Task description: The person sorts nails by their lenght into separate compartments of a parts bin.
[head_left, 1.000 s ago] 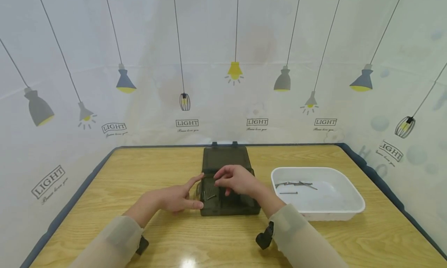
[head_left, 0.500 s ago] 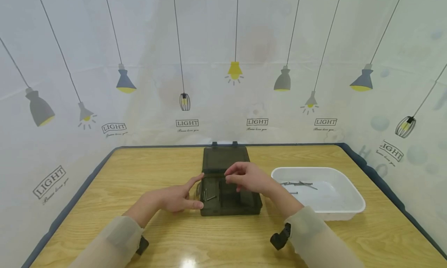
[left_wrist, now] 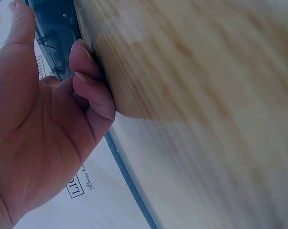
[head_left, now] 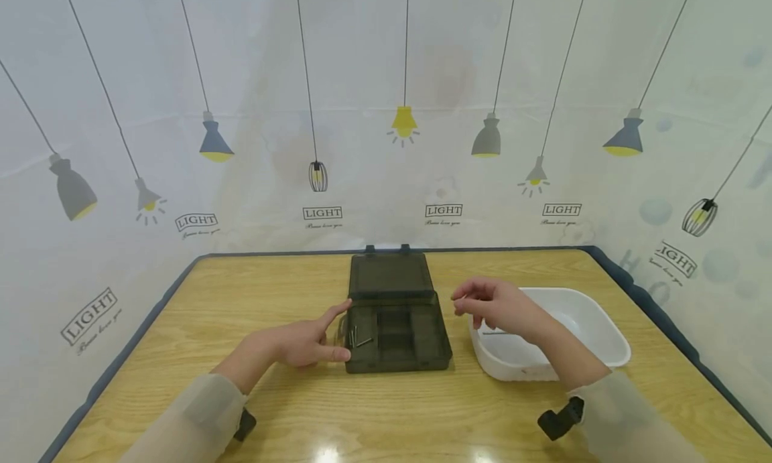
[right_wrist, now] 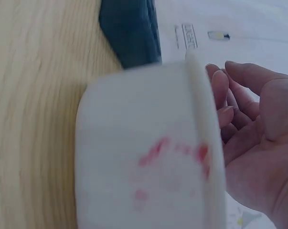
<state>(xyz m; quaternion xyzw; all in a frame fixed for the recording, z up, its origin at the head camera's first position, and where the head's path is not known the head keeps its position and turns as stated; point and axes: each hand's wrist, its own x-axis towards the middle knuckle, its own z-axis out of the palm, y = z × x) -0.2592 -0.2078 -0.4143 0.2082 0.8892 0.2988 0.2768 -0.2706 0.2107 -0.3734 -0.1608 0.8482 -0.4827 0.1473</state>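
A dark see-through plastic case [head_left: 431,339] lies in the middle of the table with its lid [head_left: 391,273] folded back. Several thin metal nails [head_left: 364,343] sit in its left compartment. My left hand [head_left: 304,342] rests at the case's left side, index finger and thumb spread along the edge; its other fingers bend under the palm in the left wrist view. Over the left rim of the white plastic tub [head_left: 525,371] hovers my right hand [head_left: 506,312], fingers loosely bent, nothing between them. Below it a nail [head_left: 493,332] shows in the tub; the hand hides the others.
The wooden table [head_left: 241,282] ends at a dark blue edge [head_left: 277,252] against a cloth backdrop printed with lamps. Bare wood separates the case from the tub. Red marks [right_wrist: 155,151] show on the tub's outer wall.
My right hand has moved right, from above the case to over the tub's left rim. The left hand stays at the case's edge, and the nails in the case lie as before.
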